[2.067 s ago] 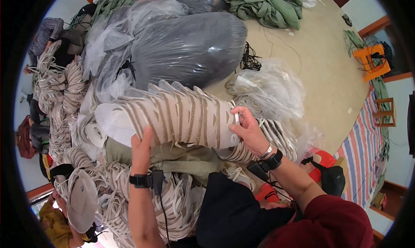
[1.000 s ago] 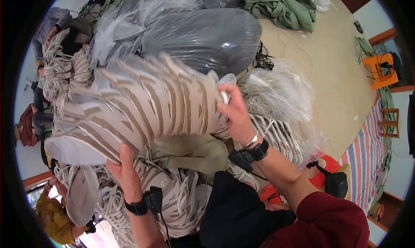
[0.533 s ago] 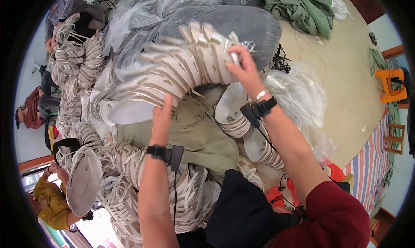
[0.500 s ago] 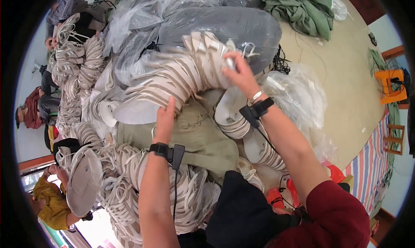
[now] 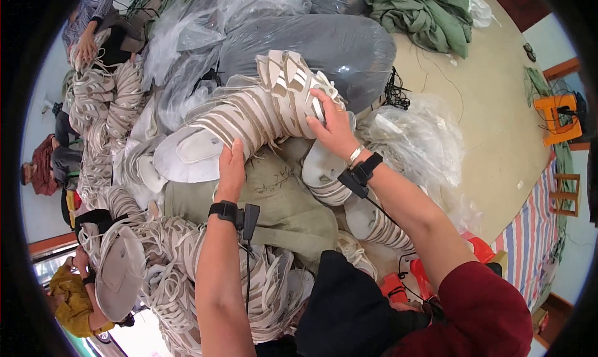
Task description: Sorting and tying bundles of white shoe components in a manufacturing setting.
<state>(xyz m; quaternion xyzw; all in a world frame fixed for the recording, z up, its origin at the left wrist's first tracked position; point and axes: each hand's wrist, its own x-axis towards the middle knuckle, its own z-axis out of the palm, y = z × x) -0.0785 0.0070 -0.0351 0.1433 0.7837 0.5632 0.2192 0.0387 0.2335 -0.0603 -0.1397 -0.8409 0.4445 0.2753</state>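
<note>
While both hands press on a long nested stack of pale strapped sandal soles (image 5: 249, 117), the stack lies lifted across an olive cloth sack (image 5: 280, 201) amid the heap. The left hand (image 5: 230, 167) cups the underside near the lower-left end, fingers closed against the soles; the right hand (image 5: 333, 123) clasps the upper-right end, fingers wrapped over the top straps. The stack's long axis runs from lower left to upper right, bowed upward in an arch, with the flat face of the end sole (image 5: 190, 151) turned toward the lower left.

Judging by how things lie, this one stack is gathered and held as a unit, but it rests in no final place yet. Much looks left: further stacked soles (image 5: 367, 223) sit below the right forearm, and a tangle of loose ones (image 5: 180, 270) spreads at lower left. A grey plastic bag (image 5: 324, 46) bulges just behind the stack, with clear plastic wrap (image 5: 417, 142) to the right on the tan floor (image 5: 492, 108). Another person (image 5: 71, 298) in yellow works at the lower-left edge.
</note>
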